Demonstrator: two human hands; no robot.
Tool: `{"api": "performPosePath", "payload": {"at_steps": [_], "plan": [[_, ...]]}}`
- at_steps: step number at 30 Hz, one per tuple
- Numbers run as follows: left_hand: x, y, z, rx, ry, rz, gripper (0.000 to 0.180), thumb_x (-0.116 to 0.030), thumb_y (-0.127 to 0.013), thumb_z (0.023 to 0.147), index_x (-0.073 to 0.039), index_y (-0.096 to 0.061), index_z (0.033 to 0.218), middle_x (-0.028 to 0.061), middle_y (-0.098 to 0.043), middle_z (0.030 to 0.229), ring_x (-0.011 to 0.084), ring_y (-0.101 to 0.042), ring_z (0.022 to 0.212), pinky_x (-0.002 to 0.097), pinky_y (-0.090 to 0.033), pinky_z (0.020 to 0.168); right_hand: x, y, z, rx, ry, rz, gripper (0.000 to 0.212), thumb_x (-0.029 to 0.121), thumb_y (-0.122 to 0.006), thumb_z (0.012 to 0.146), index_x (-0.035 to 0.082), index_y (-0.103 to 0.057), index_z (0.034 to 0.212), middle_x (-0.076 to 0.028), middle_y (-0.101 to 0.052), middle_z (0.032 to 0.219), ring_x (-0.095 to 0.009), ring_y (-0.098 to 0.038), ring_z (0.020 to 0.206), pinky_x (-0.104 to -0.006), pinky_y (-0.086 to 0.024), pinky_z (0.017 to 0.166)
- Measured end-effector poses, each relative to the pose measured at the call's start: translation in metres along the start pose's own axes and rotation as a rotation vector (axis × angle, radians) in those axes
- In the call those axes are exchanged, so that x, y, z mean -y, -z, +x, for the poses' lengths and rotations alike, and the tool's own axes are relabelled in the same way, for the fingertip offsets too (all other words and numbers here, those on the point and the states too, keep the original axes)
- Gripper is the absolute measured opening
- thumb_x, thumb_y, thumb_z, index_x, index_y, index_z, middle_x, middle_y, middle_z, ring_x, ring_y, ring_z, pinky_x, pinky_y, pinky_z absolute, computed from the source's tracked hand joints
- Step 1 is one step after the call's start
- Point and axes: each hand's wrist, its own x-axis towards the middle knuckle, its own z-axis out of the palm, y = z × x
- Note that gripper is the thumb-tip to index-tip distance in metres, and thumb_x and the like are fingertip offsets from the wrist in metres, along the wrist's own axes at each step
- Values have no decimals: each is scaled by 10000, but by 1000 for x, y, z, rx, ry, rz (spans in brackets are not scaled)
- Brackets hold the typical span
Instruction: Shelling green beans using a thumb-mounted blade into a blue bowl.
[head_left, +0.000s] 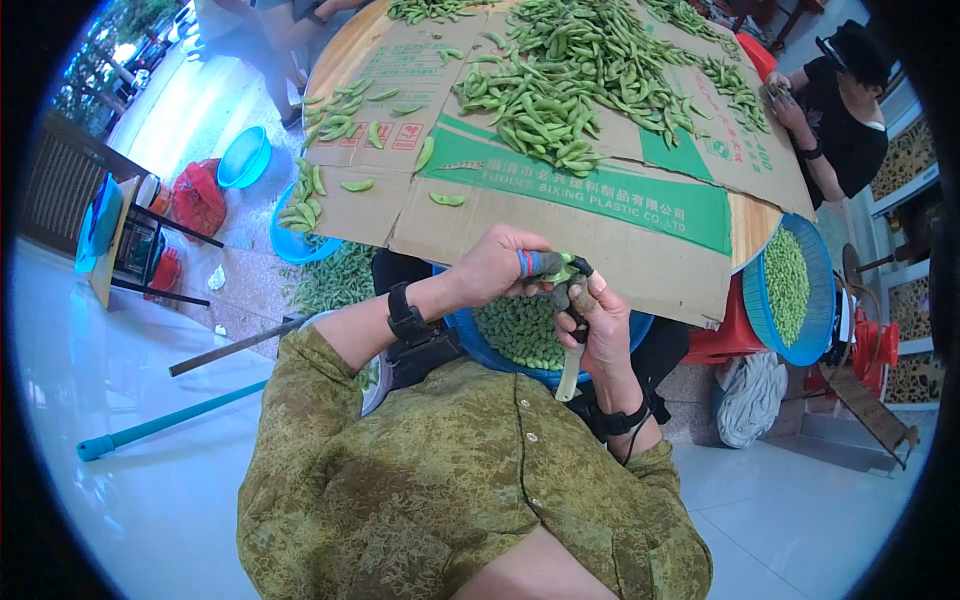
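Fingers wrapped in dark and blue covers, my left hand (497,265) pinches a green bean pod (566,270) in front of my chest. My right hand (602,325) meets it from the other side, its dark-covered thumb against the pod. Out of the bottom of the right hand sticks a narrow pale handle (568,378); the rest of that tool is hidden in the fingers. Directly beneath both hands stands a blue basin (640,330) of shelled green beans (520,328).
Flattened cardboard (560,250) covers the table, with a heap of bean pods (580,85). A blue basket (830,300) of shelled beans stands right. Another person (850,110) handles something at the table's right. Left are a teal pole (170,420) and fallen pods (345,280).
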Motion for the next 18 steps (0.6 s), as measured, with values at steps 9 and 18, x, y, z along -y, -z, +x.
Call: {"api": "performPosePath", "payload": {"at_steps": [9,18], "plan": [[16,-10,-9,-130,-477,728,195,-65,-570,829,30,-610,994,201,-614,870,342,-611,821,380,-479,712,-10,-1,11,-168,956,-1314,315,-50,-670,712,-38,-546,1002,-184,-503,833,-343,-527,699,-377,-445,577],[19,-9,-15,-72,-616,855,248,20,-555,744,36,-601,988,193,-601,872,375,-595,837,400,-475,709,-10,-1,11,-145,1021,-1343,344,-39,-697,666,-42,-494,943,-188,-514,797,-361,-539,662,-398,-449,551]]}}
